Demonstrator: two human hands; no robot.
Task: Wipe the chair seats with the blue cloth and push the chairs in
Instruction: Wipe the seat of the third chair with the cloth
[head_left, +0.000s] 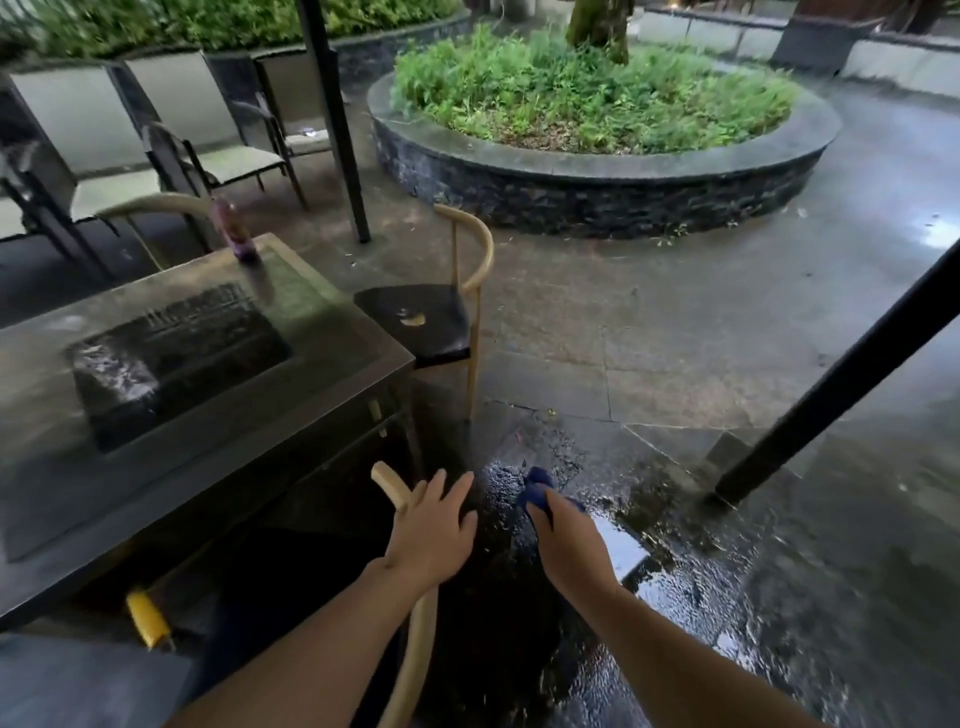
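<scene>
A near chair's curved tan backrest (415, 639) arcs below me beside the dark table (218, 332); its seat is hidden in shadow under the table edge. My left hand (434, 530) lies over that backrest with fingers spread and straight. My right hand (563, 535) grips a bunched blue cloth (537, 491) above the wet floor. A second chair (431, 317) with a black seat and tan curved back stands at the table's far right end, pulled out a little, with a yellowish leaf on its seat.
A purple bottle (236, 231) stands on the table's far edge. Black posts rise at the right (831, 384) and behind the table (337, 119). A round stone planter (597, 171) lies ahead. Grey patio chairs (156, 135) line the left. The paving is wet.
</scene>
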